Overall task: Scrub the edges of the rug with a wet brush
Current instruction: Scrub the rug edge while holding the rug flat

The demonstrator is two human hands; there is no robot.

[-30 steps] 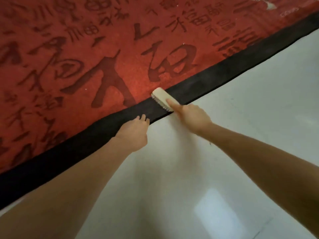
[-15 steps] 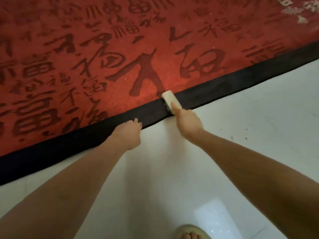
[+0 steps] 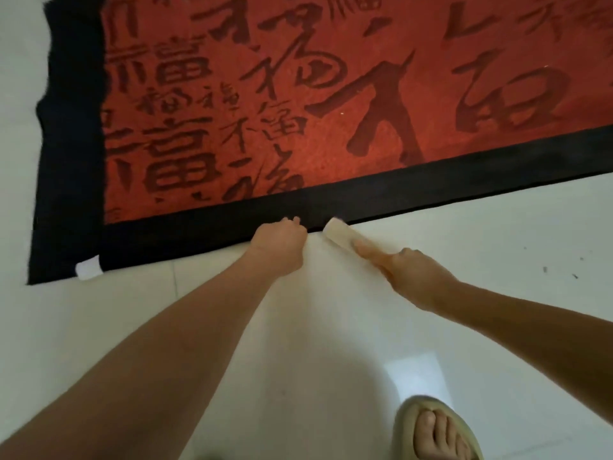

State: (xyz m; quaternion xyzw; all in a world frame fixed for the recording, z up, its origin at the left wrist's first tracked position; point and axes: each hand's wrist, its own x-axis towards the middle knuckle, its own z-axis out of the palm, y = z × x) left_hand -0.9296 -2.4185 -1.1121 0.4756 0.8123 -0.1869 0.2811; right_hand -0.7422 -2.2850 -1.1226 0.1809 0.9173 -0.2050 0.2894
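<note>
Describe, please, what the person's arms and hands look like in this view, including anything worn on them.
Both forearms are bare to the frame edge, with no sleeves showing. The left hand and the right hand wear no gloves, and no rings, watch or bracelet can be seen. Lower down, one foot wears an olive-beige slide sandal.

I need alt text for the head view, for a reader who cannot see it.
A right hand holds a pale brush at the black border of a red rug; the left hand grips that border beside it. White floor below.
</note>
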